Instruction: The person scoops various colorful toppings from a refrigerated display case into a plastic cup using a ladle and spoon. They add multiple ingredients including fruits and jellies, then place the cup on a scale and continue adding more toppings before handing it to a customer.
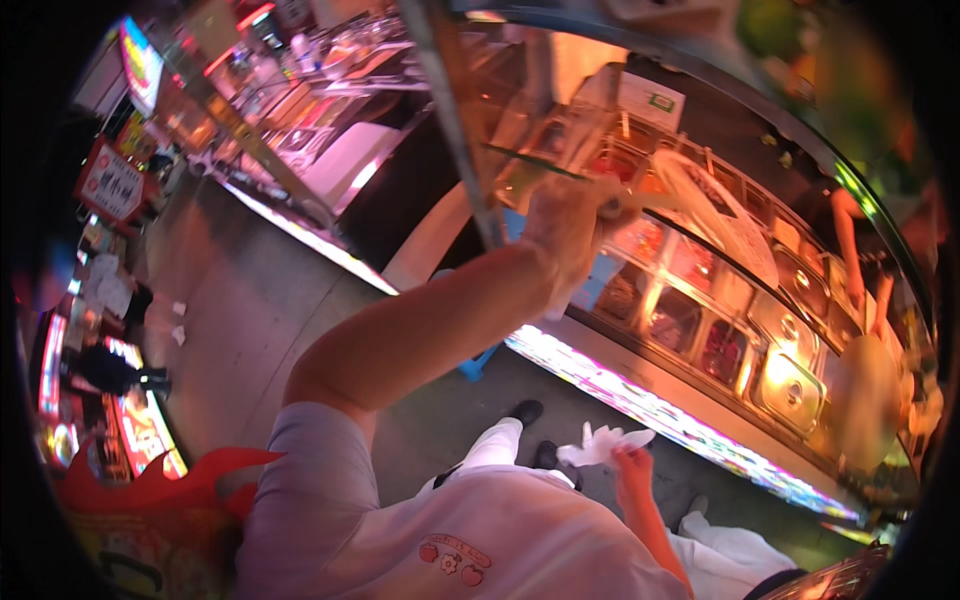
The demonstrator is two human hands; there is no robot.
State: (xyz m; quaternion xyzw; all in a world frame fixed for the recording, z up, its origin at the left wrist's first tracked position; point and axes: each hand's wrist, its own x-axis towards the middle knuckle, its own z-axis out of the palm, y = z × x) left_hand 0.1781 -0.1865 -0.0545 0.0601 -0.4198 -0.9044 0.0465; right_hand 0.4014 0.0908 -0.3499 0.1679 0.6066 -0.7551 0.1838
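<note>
My left hand (566, 229) is raised at the upper edge of a glass guard (720, 247) on a lit food counter. Its fingers are blurred, so I cannot tell whether they grip anything. Lower down, near my waist, my right hand (634, 459) pinches a crumpled, thin white sheet, perhaps a tissue or disposable glove (600, 442). Beyond the glass sit several metal food pans (673, 319) with reddish contents. Lidded pans (791, 390) with round knobs stand towards the right. A large oval sign (716, 214) shows near the glass.
A bright light strip (637, 405) runs along the counter's front. Another person's arm (847, 240) reaches in at the far right. White trousers of someone nearby (727, 551) appear at lower right. A blue object (476, 365) lies under the counter. Lit stalls (142, 405) line the left.
</note>
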